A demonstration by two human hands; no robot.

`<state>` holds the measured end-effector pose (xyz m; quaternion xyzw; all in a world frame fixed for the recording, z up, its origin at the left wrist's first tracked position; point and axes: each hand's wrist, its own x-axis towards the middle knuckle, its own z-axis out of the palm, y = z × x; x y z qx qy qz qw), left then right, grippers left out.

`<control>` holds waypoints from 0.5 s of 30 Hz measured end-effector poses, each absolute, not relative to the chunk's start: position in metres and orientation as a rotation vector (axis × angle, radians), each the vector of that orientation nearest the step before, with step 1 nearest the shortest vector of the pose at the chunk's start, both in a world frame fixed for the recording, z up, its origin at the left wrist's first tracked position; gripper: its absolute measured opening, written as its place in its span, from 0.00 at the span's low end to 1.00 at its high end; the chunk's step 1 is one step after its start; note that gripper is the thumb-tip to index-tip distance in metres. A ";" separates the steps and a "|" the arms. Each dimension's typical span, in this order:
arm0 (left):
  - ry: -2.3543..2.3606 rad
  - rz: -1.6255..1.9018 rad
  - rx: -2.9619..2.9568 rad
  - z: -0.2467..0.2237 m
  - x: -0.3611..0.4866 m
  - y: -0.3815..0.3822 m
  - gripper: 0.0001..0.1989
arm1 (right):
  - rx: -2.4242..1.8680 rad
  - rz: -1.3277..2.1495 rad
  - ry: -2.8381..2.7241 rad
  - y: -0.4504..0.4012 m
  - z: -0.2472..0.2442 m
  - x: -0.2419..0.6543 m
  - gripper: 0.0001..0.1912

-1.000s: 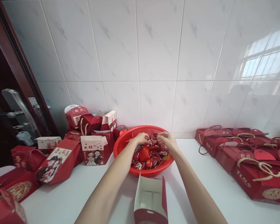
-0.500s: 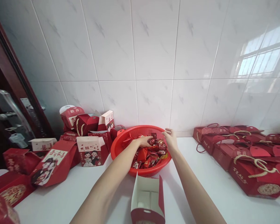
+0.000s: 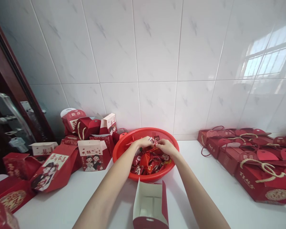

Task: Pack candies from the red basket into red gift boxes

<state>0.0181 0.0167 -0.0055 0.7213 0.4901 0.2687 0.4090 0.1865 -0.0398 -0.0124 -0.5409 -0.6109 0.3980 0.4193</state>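
A red plastic basket stands against the tiled wall, filled with candies in mostly red wrappers. My left hand is over its back half, fingers closed on a wrapped candy. Close beside it, my right hand is also closed, its fingertips pinching at a wrapped candy; the fingers partly hide what they grip. In front of the basket, between my forearms, an open red gift box with a pale inside shows its bare bottom.
To the left, several red and cream gift boxes are piled up. Rows of closed red boxes with rope handles fill the right side. Everything stands on a white table. A dark door with a metal handle is at the far left.
My right hand has moved left from the basket's right rim to the candies, and its fingers have closed. My left hand has drawn its fingers together on a candy.
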 end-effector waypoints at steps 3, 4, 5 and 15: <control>1.176 0.620 1.727 0.004 0.018 0.013 0.07 | -1.203 0.988 -1.434 -0.037 -0.016 0.186 0.07; 1.155 0.669 1.685 0.007 0.018 0.011 0.09 | -1.155 0.968 -1.378 -0.036 -0.016 0.187 0.09; 1.130 0.720 1.631 0.009 0.018 0.010 0.11 | -1.117 0.955 -1.322 -0.036 -0.017 0.187 0.10; 0.884 0.985 1.333 0.021 0.017 0.006 0.24 | -0.895 1.103 -1.022 -0.037 -0.011 0.193 0.19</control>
